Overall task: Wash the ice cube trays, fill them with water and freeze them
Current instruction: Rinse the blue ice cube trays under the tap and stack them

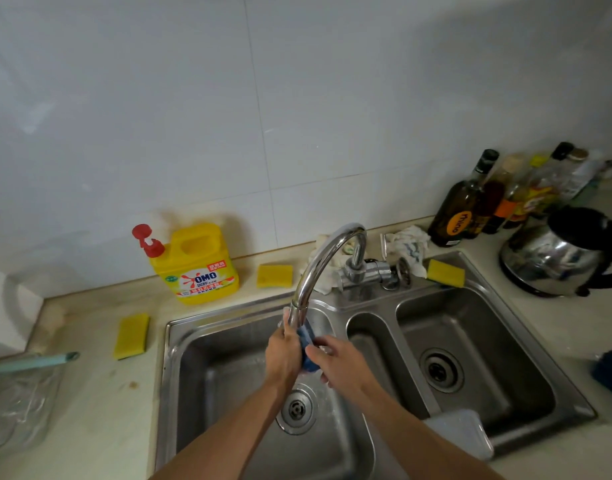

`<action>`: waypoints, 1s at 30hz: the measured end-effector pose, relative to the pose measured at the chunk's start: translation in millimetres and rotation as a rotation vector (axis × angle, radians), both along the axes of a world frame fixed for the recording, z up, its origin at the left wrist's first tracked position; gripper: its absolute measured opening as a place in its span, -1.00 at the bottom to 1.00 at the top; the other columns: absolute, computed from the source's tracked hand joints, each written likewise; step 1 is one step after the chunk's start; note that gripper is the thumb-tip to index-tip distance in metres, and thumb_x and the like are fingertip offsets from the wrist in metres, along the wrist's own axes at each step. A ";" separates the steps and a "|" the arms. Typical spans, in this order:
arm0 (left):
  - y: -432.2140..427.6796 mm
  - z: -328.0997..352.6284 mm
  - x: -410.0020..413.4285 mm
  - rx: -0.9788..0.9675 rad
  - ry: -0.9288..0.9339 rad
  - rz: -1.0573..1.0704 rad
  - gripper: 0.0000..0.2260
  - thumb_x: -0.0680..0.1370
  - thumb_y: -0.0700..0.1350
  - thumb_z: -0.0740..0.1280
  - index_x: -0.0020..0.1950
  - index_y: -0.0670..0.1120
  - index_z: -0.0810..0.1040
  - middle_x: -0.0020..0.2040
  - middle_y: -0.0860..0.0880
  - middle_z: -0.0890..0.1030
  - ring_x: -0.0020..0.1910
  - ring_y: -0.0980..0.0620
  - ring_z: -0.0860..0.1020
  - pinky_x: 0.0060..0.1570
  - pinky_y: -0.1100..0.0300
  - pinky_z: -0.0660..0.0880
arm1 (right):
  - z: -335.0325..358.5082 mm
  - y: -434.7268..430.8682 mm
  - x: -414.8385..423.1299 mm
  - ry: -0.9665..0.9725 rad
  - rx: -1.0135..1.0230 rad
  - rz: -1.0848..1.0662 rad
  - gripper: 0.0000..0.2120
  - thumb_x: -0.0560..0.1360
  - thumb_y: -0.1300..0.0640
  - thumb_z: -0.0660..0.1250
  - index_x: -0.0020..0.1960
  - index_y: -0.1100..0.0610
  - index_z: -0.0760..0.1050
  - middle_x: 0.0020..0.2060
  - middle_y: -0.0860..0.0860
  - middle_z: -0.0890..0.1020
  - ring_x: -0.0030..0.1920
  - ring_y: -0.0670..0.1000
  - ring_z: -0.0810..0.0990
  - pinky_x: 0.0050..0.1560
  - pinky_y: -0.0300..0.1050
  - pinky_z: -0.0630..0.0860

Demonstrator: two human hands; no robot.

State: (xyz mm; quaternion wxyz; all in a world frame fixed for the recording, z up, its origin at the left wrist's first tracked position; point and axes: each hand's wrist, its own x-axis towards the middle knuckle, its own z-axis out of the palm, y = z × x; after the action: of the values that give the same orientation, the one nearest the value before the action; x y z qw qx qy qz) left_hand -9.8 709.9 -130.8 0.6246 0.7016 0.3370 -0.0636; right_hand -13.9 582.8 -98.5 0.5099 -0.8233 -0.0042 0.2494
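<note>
A blue ice cube tray (308,351) stands on edge under the spout of the chrome faucet (318,268), over the left basin of the steel sink (207,362). My left hand (283,353) grips its left side and my right hand (335,358) holds its right side. Most of the tray is hidden between the hands. A clear plastic lid or tray (460,433) leans on the divider near the front of the right basin. A dark blue object (609,370) lies on the counter at the right edge.
A yellow detergent jug (197,265) stands behind the sink on the left. Three yellow sponges (131,336) (274,275) (445,271) lie around the rim. A steel kettle (557,258) and several bottles (470,202) stand at the right. A plastic bag (17,407) lies at the left.
</note>
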 end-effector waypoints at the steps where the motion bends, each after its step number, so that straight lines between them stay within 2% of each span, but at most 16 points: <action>1: -1.0 -0.3 -0.8 -0.010 0.004 -0.009 -0.56 0.70 0.15 0.07 0.04 -0.11 0.61 -0.10 -0.20 0.71 -0.12 -0.17 0.71 -0.10 -0.20 0.67 | 0.6 -1.3 -0.8 0.007 0.009 -0.009 -0.95 0.60 -0.02 0.35 0.05 -0.12 0.57 -0.16 -0.16 0.67 -0.38 -0.33 0.60 -0.39 -0.48 0.42; 4: -2.2 -0.9 -1.8 0.004 0.015 -0.027 -0.57 0.71 0.12 0.08 0.06 -0.14 0.61 -0.06 -0.22 0.70 -0.08 -0.21 0.70 -0.06 -0.22 0.65 | 0.6 -1.6 -3.3 0.044 0.038 -0.037 -0.88 0.60 0.02 0.35 0.08 -0.03 0.63 -0.23 -0.16 0.67 -0.44 -0.32 0.58 -0.40 -0.47 0.42; 7: -1.0 2.1 -1.5 0.039 0.002 -0.020 -0.55 0.71 0.13 0.04 0.09 -0.14 0.59 -0.06 -0.20 0.69 -0.07 -0.20 0.69 -0.02 -0.20 0.65 | 2.0 1.5 -4.3 0.021 -0.006 -0.030 -0.85 0.59 -0.04 0.33 0.11 -0.07 0.63 -0.27 -0.18 0.65 -0.44 -0.34 0.56 -0.39 -0.47 0.40; 9: 0.5 5.2 -2.4 0.068 -0.009 -0.015 -0.51 0.70 0.20 0.01 0.04 -0.10 0.59 -0.11 -0.19 0.70 -0.11 -0.16 0.70 -0.04 -0.18 0.65 | 2.8 5.4 -4.8 0.033 -0.010 -0.021 -0.82 0.59 -0.06 0.32 0.14 -0.09 0.62 -0.26 -0.18 0.65 -0.43 -0.34 0.56 -0.36 -0.44 0.41; 12: 3.1 9.1 -3.6 0.116 -0.014 -0.013 -0.43 0.66 0.29 -0.05 0.02 -0.08 0.59 -0.12 -0.15 0.69 -0.10 -0.12 0.69 0.01 -0.14 0.64 | 3.5 11.0 -5.1 0.048 0.009 -0.034 -0.89 0.57 -0.03 0.32 0.04 -0.13 0.62 -0.24 -0.14 0.67 -0.38 -0.25 0.59 -0.25 -0.31 0.47; 15: 5.5 9.8 -3.9 0.171 -0.016 -0.031 -0.44 0.67 0.28 -0.07 0.01 -0.06 0.58 -0.09 -0.12 0.67 -0.08 -0.08 0.66 0.06 -0.11 0.62 | 2.9 14.7 -3.8 0.111 0.064 -0.075 -0.88 0.57 0.06 0.33 -0.02 -0.04 0.65 -0.25 -0.06 0.68 -0.39 -0.17 0.55 -0.22 -0.21 0.50; 18: 5.6 6.5 -5.1 0.178 -0.014 -0.046 -0.43 0.68 0.26 -0.09 -0.01 -0.09 0.57 -0.10 -0.16 0.67 -0.08 -0.11 0.67 0.05 -0.11 0.62 | 0.3 14.7 -5.9 0.178 0.085 -0.088 -0.84 0.59 0.09 0.33 0.09 0.09 0.66 -0.22 -0.02 0.68 -0.41 -0.19 0.54 -0.31 -0.30 0.45; 20: 6.6 4.4 -3.9 0.118 0.006 -0.041 -0.40 0.68 0.26 -0.08 -0.01 -0.12 0.60 -0.09 -0.20 0.68 -0.07 -0.16 0.68 0.04 -0.14 0.63 | -1.2 15.9 -7.4 0.172 0.083 -0.100 -0.79 0.60 0.08 0.33 0.15 0.13 0.65 -0.21 -0.02 0.67 -0.41 -0.21 0.55 -0.33 -0.34 0.44; 23: 6.9 0.7 -3.0 -0.069 0.105 -0.002 -0.40 0.67 0.27 -0.05 -0.01 -0.12 0.61 -0.10 -0.24 0.70 -0.11 -0.17 0.70 -0.06 -0.16 0.67 | 0.0 18.2 -5.2 0.196 0.050 -0.111 -0.82 0.59 0.05 0.35 0.10 0.12 0.64 -0.26 -0.06 0.65 -0.46 -0.24 0.55 -0.37 -0.37 0.44; 25: 6.3 -2.5 -3.7 -0.084 0.101 -0.023 -0.44 0.67 0.27 -0.04 -0.05 -0.09 0.59 -0.10 -0.22 0.69 -0.11 -0.16 0.70 -0.03 -0.15 0.66 | 1.0 17.7 -3.4 0.256 0.023 -0.096 -0.80 0.57 0.02 0.38 0.11 0.11 0.62 -0.21 -0.01 0.68 -0.40 -0.17 0.58 -0.32 -0.28 0.48; 27: 6.8 -5.2 -4.5 -0.045 0.043 -0.044 -0.48 0.67 0.26 -0.03 -0.06 -0.04 0.58 -0.08 -0.21 0.69 -0.07 -0.16 0.69 0.04 -0.16 0.64 | 0.4 13.9 -2.5 0.309 0.056 -0.093 -0.73 0.54 -0.01 0.41 0.15 0.12 0.59 -0.09 0.06 0.69 -0.24 -0.04 0.62 -0.22 -0.18 0.55; 30: 9.7 -3.7 -3.6 -0.061 0.003 -0.049 -0.46 0.68 0.24 -0.01 0.01 -0.11 0.60 -0.03 -0.27 0.68 -0.03 -0.19 0.68 0.08 -0.16 0.62 | 3.2 5.0 0.4 0.382 0.130 -0.110 -0.72 0.55 -0.01 0.42 0.14 0.16 0.57 0.04 0.13 0.68 0.03 0.12 0.68 -0.06 -0.08 0.65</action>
State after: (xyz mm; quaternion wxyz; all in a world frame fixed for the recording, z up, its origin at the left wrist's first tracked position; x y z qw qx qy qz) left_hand -13.4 719.5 -134.5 0.6434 0.6902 0.3185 -0.0901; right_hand -13.5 587.7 -95.4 0.5662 -0.7255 0.1214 0.3719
